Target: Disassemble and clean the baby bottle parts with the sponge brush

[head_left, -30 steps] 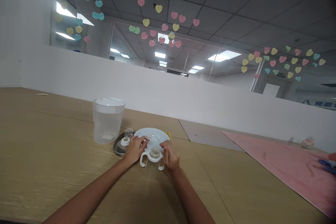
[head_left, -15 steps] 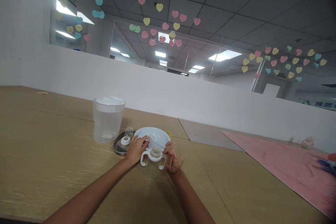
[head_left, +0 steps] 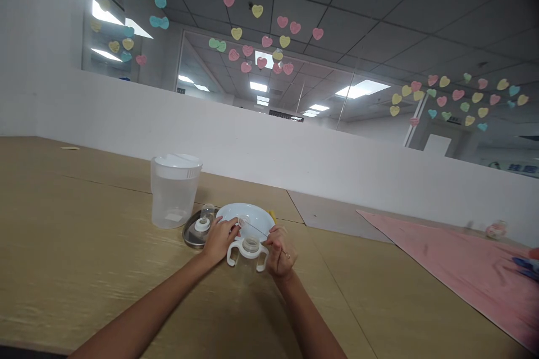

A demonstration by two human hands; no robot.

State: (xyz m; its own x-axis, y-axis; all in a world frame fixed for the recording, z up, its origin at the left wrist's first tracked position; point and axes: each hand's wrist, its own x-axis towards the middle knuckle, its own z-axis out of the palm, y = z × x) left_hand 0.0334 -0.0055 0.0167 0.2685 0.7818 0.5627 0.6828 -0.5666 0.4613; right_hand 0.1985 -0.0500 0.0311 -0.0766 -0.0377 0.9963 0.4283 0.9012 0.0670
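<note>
My left hand (head_left: 219, 240) is closed, its fingertips at a small clear round piece (head_left: 243, 222) over the white plate (head_left: 259, 217). My right hand (head_left: 281, 252) is closed round the end of a thin rod (head_left: 259, 230), which slants across to the clear piece; how the two join is too small to tell. Between my forearms stands an upright clear baby bottle (head_left: 248, 266) with its mouth uncovered. A white two-handled ring (head_left: 248, 253) sits around its neck. Beside my left hand, a metal tray (head_left: 188, 237) holds a white bottle nipple ring (head_left: 202, 225) and a clear dome cap (head_left: 208, 211).
A translucent pitcher (head_left: 174, 196) with a white lid stands behind the tray. Something yellow (head_left: 273, 216) shows at the plate's right edge. On the right lie a pink sheet (head_left: 446, 258) and a blue object (head_left: 526, 266). A white wall (head_left: 252, 140) bounds the table behind.
The view has shifted very slightly. Both hands keep nearly the same pose, with the thin rod still between them. The bottle, tray and pitcher stand where they were.
</note>
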